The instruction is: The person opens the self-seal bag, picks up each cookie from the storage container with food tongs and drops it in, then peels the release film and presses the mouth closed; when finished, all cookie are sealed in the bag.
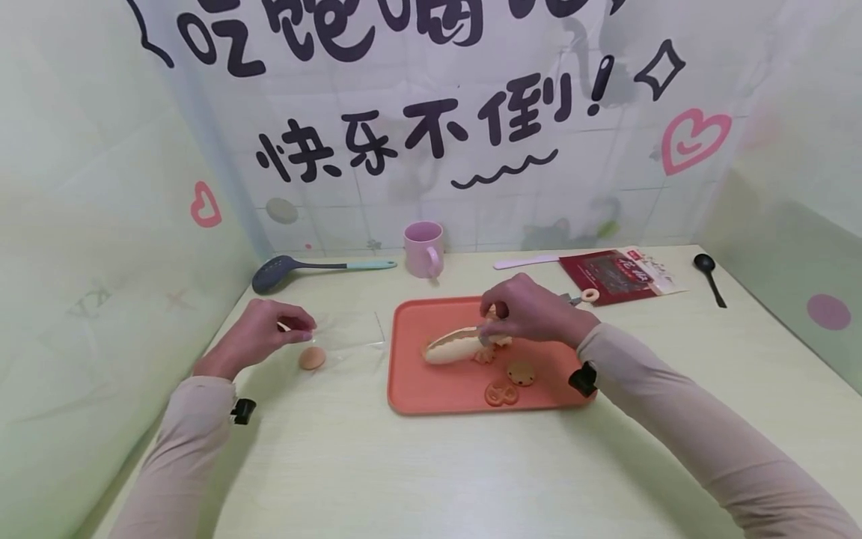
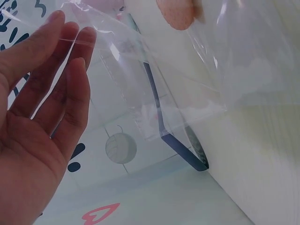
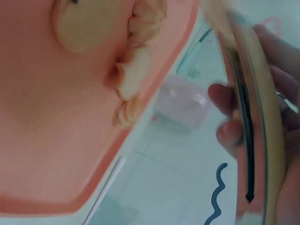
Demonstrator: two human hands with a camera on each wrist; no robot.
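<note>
Right hand (image 1: 528, 308) partly hides tongs (image 3: 268, 117); clear plastic (image 1: 353, 337) faint.

Glossy clear plastic bag (image 2: 255, 79), smooth plastic tray (image 1: 431, 391), matt cloth sleeves (image 1: 680, 419)

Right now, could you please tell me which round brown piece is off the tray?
The plain round piece beside the left hand; the dotted piece lies on the orange tray.
</note>
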